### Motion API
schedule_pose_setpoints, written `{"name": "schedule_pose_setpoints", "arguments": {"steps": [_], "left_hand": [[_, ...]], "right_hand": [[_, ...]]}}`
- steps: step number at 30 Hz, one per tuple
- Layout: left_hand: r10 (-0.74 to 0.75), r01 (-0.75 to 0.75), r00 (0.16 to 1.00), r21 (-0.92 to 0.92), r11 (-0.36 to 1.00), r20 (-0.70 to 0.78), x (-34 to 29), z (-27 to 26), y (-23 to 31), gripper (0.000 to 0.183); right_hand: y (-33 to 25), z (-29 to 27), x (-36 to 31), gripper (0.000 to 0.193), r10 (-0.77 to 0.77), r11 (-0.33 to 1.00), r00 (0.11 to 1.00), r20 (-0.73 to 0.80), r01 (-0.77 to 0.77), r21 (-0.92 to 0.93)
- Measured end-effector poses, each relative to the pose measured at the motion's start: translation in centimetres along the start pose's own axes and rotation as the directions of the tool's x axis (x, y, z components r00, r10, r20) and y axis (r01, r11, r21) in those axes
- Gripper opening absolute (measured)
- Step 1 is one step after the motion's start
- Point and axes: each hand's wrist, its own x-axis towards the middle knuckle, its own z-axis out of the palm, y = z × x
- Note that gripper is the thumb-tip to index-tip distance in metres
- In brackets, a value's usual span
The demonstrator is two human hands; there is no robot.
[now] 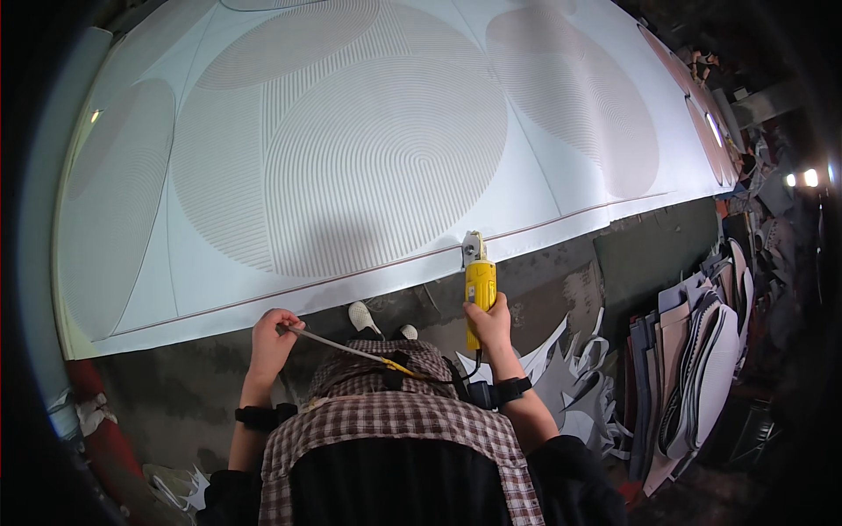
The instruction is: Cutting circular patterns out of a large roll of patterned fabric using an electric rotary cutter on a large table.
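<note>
My right hand is wrapped round the yellow body of a handheld electric cutter. The cutter's metal head is at the near edge of a large pale sheet patterned with grey ribbed ovals. A thin brown line runs along that edge. From the cutter's lower end a black cable passes near my right wrist. My left hand, below the sheet's edge, has its fingers closed on a thin grey cord. The cord slants down to a yellow piece in front of my checked apron.
Stacked cut pieces of grey, beige and dark sheet stand on the right. Pale curved offcuts lie on the floor beside my right forearm, and more scraps are at the lower left. My white shoes show below the sheet's edge.
</note>
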Motion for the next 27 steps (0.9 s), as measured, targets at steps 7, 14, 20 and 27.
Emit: {"name": "schedule_pose_setpoints", "arguments": {"steps": [7,14,20,27], "left_hand": [[-0.005,0.004,1.0,-0.038,0.999,-0.017,1.4,-0.9,-1.6,0.014],[-0.047,0.047,0.999,-0.021,0.999,-0.006,1.2,-2.3,-1.9,0.011],[-0.073,0.072,0.997,-0.114,0.991,-0.008,1.0,-3.4,0.3,0.019],[-0.062,0.063,0.998,-0.115,0.991,0.009,1.9,-1.9,3.5,0.019]], "right_hand": [[-1.3,3.1,3.5,0.044,0.114,0.91,0.993,-0.02,-0.096,0.403],[-3.2,4.1,7.5,0.045,0.198,0.828,0.979,-0.049,-0.141,0.543],[-4.0,3.8,11.7,0.046,0.219,0.82,0.973,-0.073,-0.143,0.555],[-4.7,2.5,16.8,0.046,0.197,0.8,0.979,-0.049,-0.131,0.586]]}}
